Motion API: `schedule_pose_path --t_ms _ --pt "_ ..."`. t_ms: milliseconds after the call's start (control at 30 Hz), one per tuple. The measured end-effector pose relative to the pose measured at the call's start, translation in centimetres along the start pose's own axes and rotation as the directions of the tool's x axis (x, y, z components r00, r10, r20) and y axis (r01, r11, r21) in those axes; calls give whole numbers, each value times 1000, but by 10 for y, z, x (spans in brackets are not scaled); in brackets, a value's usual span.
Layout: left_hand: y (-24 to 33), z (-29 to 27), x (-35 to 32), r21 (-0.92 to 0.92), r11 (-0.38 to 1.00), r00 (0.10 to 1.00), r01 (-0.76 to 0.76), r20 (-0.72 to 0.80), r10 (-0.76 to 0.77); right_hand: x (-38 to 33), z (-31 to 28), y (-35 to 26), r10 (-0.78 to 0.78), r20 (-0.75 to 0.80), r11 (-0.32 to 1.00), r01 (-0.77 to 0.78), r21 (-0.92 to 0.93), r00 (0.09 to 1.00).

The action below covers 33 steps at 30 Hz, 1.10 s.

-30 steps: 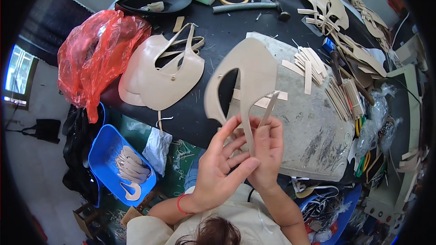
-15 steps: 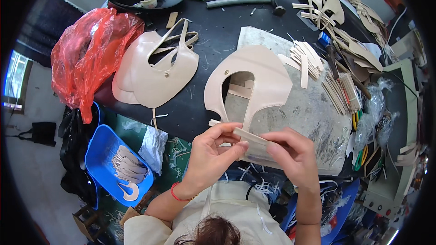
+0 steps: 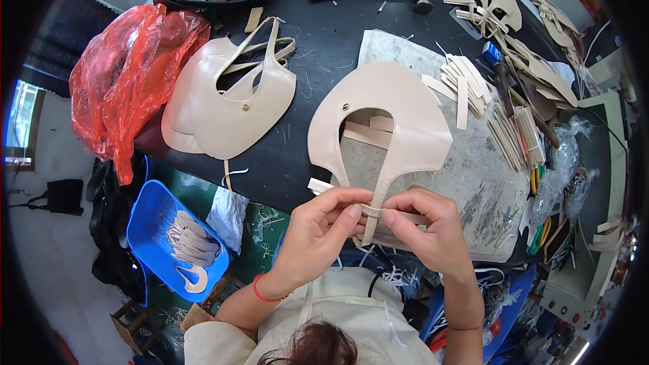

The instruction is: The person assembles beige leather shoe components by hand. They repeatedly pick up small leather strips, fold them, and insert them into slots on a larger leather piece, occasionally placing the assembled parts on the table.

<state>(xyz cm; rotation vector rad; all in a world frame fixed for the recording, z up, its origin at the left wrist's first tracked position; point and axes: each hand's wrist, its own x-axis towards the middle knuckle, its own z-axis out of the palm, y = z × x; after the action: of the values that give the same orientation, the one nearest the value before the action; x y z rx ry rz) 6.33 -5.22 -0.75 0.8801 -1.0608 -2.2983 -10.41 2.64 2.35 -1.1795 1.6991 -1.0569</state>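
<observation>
In the head view, everything sits by the grey slab (image 3: 473, 182) on my bench. The beige piece (image 3: 418, 115) is over the left part of that slab, its arched opening toward me and its stitched strap (image 3: 380, 189) running down past the slab's near edge. I judge that I'm at the step of fitting the narrow strip (image 3: 414, 218) crosswise at this strap; whether it goes all the way round, my fingers hide.

What the next move calls for, I'd say, is a steady grip at the crossing, with the strip drawn snug and square so the strap doesn't twist.

My left hand (image 3: 312, 230) is at the slab's near left corner, thumb and forefinger brought together on the strip, just beside the strap; the other fingers curl behind, and I can't see what they touch. My right hand (image 3: 438, 231), over the slab's near edge, pinches the strip between thumb and forefinger on the strap's other side, with an end poking out past the thumb.

Loose strips (image 3: 466, 88) lie fanned on the slab's far right part. Left of the slab, well apart from my hands, rests a second beige piece (image 3: 236, 118).
</observation>
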Motion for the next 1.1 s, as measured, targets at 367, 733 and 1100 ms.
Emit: schedule_pose_path --t_ms 367,733,1100 --pt "-2 1 2 260 964 993 -50 -90 75 -3 6 5 18 -13 995 -16 100 1000" --pt "-3 1 2 152 987 997 52 49 -60 -12 13 -5 89 -175 991 -105 -85 981" --pt "-7 7 -1 178 983 999 45 3 -46 -22 8 3 -93 -202 989 67 -129 975"
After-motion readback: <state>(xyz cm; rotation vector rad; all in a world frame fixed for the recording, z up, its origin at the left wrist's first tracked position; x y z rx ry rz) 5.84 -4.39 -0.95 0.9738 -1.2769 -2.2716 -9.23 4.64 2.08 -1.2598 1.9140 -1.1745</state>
